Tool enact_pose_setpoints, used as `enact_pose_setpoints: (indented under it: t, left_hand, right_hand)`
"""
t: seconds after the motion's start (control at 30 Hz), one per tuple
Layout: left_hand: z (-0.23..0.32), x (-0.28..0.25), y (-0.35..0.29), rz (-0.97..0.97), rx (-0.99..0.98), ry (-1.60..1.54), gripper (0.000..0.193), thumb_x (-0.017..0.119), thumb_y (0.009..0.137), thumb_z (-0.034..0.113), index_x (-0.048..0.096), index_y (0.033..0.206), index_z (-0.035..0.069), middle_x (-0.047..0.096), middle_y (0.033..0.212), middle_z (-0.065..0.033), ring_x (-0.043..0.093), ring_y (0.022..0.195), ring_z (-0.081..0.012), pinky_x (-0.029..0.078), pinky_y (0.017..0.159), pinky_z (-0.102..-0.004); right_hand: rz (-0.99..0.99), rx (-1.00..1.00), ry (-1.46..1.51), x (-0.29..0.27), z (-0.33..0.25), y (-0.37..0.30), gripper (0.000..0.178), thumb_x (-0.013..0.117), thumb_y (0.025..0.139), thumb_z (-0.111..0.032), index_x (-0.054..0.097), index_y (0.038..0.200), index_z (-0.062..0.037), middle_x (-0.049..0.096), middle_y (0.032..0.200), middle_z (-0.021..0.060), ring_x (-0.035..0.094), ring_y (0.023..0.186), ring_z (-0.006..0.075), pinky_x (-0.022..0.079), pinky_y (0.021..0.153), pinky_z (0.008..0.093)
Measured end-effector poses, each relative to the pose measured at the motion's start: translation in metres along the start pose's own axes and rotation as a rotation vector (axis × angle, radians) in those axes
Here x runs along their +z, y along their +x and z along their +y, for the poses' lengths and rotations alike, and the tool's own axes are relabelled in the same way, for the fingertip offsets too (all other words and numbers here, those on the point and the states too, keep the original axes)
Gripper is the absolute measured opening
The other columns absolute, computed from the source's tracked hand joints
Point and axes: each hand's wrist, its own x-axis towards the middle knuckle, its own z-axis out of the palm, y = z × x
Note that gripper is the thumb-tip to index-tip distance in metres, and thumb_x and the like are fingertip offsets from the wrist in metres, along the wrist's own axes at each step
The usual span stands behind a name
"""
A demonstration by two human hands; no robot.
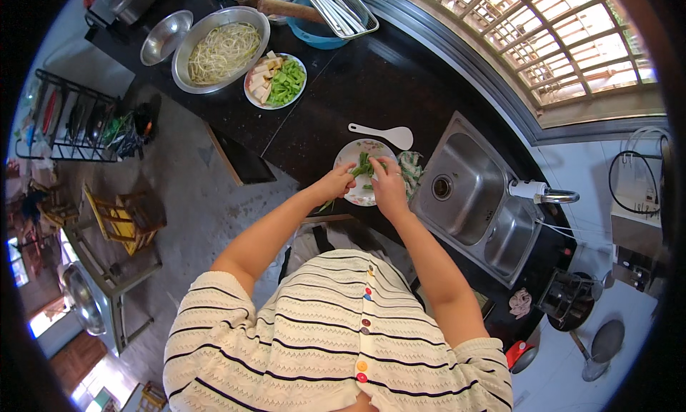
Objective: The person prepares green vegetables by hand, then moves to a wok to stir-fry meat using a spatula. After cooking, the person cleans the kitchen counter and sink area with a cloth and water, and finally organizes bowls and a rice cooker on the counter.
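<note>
The greens (pixel 366 165) were in the middle of the frame, over the plate (pixel 346 153), with thin stalks trailing out below the left hand (pixel 340 180). That hand had its fingers closed round the stalks, thumb and forefinger pinching near the leafy end. The right hand (pixel 389 186) reached in from the other side with its fingertips bent down at the leaves; whether they pinched a leaf or only touched it, I could not tell.

The bunch looked very light, soft and floppy at the leaves, a little stiffer along the stalks. It probably bruised and tore easily, and any damp would have made it slick. The stalks seemed the best hold, gripped close to the leaves with light pressure, since the leaves alone would likely have crumpled. The plate looked smooth, hard and breakable, best taken by its rim. Just above it in the frame lay a white paddle (pixel 391 136); to its right, a patterned cloth (pixel 411 169) lay beside the sink (pixel 451 155).
</note>
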Motion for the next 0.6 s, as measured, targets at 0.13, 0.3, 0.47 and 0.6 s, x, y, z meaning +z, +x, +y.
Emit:
enact_pose_setpoints:
  t: [0.13, 0.3, 0.47, 0.6]
  left_hand:
    - [0.016, 0.003, -0.012, -0.269, -0.116, -0.059, 0.041, 0.045, 0.093, 0.011, 0.044, 0.134, 0.014, 0.047, 0.075, 0.0025, 0.036, 0.056, -0.0067, 0.030, 0.049, -0.0227]
    - [0.024, 0.011, -0.028, -0.173, -0.024, 0.351, 0.021, 0.048, 0.098, 0.019, 0.052, 0.117, 0.010, 0.047, 0.074, 0.0022, 0.041, 0.059, -0.0079, 0.035, 0.051, -0.0221]
    - [0.031, 0.019, -0.037, -0.200, 0.339, 1.014, 0.019, 0.048, 0.097, 0.017, 0.061, 0.100, 0.004, 0.067, 0.095, -0.0139, 0.064, 0.084, -0.0291, 0.048, 0.077, -0.0388]
    - [0.040, 0.036, -0.058, -0.007, 0.552, 1.105, 0.013, 0.054, 0.093, 0.014, 0.060, 0.098, 0.005, 0.066, 0.089, -0.0157, 0.062, 0.084, -0.0387, 0.049, 0.071, -0.0414]
  right_hand:
    - [-0.141, -0.269, -0.089, -0.017, -0.011, 0.003, 0.033, 0.058, 0.081, -0.003, 0.058, 0.113, -0.0112, 0.055, 0.104, 0.0130, 0.060, 0.093, 0.0322, 0.046, 0.079, 0.0445]
    - [-0.090, -0.553, -0.362, -0.029, -0.008, 0.001, 0.018, 0.059, 0.078, -0.011, 0.056, 0.095, -0.0059, 0.052, 0.087, 0.0085, 0.058, 0.081, 0.0266, 0.043, 0.068, 0.0367]
    - [-0.127, -0.621, -0.517, -0.031, -0.012, -0.010, 0.017, 0.061, 0.077, -0.018, 0.055, 0.088, -0.0069, 0.052, 0.081, 0.0091, 0.057, 0.068, 0.0266, 0.044, 0.063, 0.0379]
    - [0.011, -0.426, -0.212, -0.027, -0.016, -0.014, 0.013, 0.058, 0.080, -0.021, 0.056, 0.079, -0.0078, 0.052, 0.068, 0.0102, 0.060, 0.062, 0.0277, 0.046, 0.063, 0.0416]
